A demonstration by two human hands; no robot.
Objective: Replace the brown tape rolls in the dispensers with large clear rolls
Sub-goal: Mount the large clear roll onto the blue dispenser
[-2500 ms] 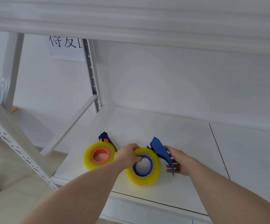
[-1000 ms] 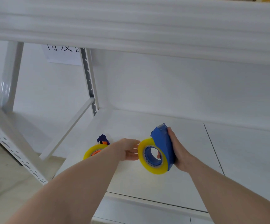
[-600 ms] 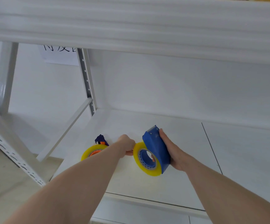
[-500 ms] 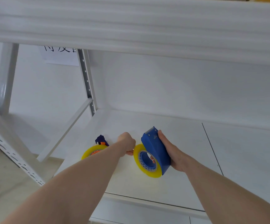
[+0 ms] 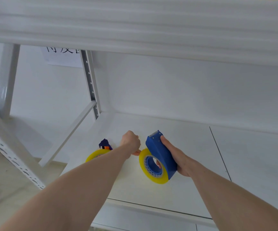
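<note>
I see my right hand (image 5: 175, 157) wrapped around a blue dispenser (image 5: 160, 154); the fingers curl round its back and the thumb lies along the top near the toothed cutter; the dispenser is lifted off the white shelf (image 5: 193, 147) and tilted, with the cutter end pointing far and up. A big yellowish clear roll (image 5: 153, 174) sits on the dispenser's blue wheel; the roll faces left and toward me; it hangs over the near middle of the shelf.

My left hand (image 5: 130, 140) is curled up tight just left of the roll; it looks like the fingertips pinch something small and pale at the roll's top left edge; I cannot tell for sure if that is the tape's end, because the back of the hand hides the fingers.

A second roll (image 5: 95, 154) of the same yellowish kind lies on the shelf further left; my left forearm covers part of it; behind it a dark blue second dispenser (image 5: 104, 144) with a bit of orange pokes up.

Above everything is another white shelf board (image 5: 135, 27); a metal post (image 5: 90, 84) with holes stands at the far left corner of the shelf; a paper sign (image 5: 61, 57) with black writing hangs on the wall behind it, half hidden.
</note>
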